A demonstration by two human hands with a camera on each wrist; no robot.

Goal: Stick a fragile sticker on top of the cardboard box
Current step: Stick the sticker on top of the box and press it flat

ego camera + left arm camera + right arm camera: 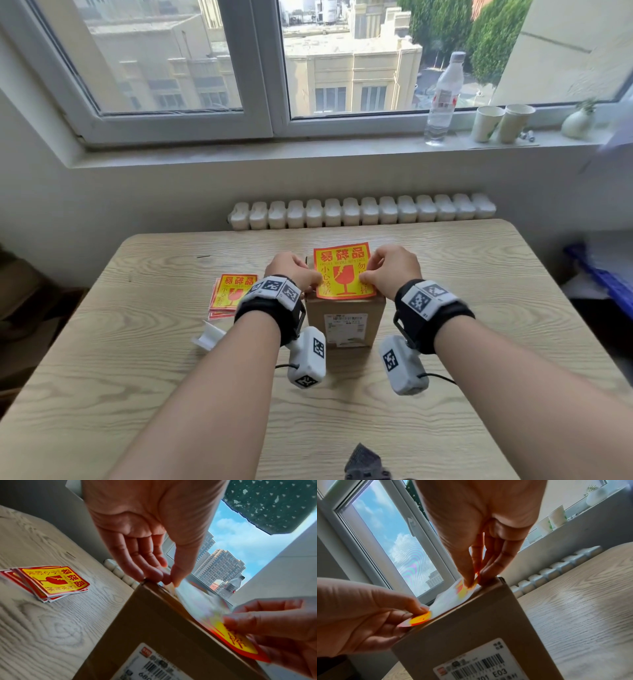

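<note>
From the head view, my left hand (291, 270) and right hand (390, 270) pinch the fragile sticker (344, 270) over the cardboard box (344, 322) top. In the left wrist view, my fingers (150, 573) grasp its near corner at the box edge. The right wrist view shows it unstuck, bowed; next I judge pressing flat.
</note>
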